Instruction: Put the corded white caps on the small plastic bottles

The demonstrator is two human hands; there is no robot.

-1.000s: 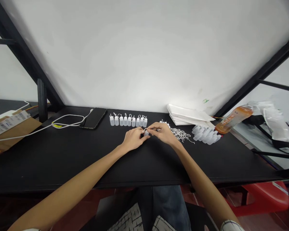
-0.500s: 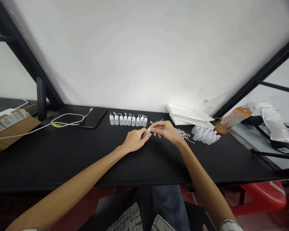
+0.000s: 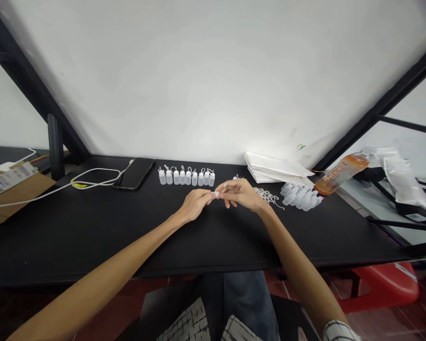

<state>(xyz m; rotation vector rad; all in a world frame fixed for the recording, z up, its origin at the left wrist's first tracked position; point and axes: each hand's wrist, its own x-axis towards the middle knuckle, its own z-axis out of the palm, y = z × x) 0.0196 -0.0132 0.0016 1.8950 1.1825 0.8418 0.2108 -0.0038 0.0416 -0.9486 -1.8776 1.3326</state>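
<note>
Bottle (image 3: 216,194), held roughly sideways by left hand (image 3: 196,204), points its top into right hand's (image 3: 243,193) pinch.

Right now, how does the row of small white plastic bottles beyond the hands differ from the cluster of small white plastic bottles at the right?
The row stands upright; the cluster lies on its side. The row is one spaced line, the cluster bunched together. Row bottles have thin white cords at their tops; none show on the cluster. Both are small, whitish bottles on the black table.
</note>
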